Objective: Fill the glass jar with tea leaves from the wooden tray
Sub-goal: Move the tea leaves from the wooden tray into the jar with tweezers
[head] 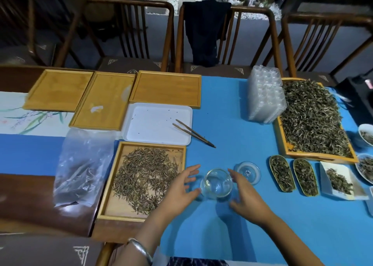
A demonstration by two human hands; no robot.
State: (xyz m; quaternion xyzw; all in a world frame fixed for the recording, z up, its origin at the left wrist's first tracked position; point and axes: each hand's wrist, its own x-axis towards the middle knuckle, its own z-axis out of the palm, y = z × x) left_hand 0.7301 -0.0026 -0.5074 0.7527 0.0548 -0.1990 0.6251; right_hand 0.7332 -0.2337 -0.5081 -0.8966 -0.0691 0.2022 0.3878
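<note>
An empty clear glass jar (217,183) stands on the blue cloth near the front, its mouth open. Its glass lid (247,172) lies just to its right. My left hand (181,191) hovers at the jar's left side with fingers spread, holding nothing. My right hand (246,197) is at the jar's right side, fingers apart, also holding nothing. Neither hand clearly touches the glass. Left of the jar sits a wooden tray (113,185) with a loose layer of thin tea leaves (145,175).
Dark wooden tweezers (193,133) rest over a white plastic tray (157,122). A plastic bag (84,165) lies left. Three bare wooden trays (167,88) sit behind. At right: a large tray of tea (312,120), stacked clear containers (266,96), leaf-filled scoops (292,174) and small dishes.
</note>
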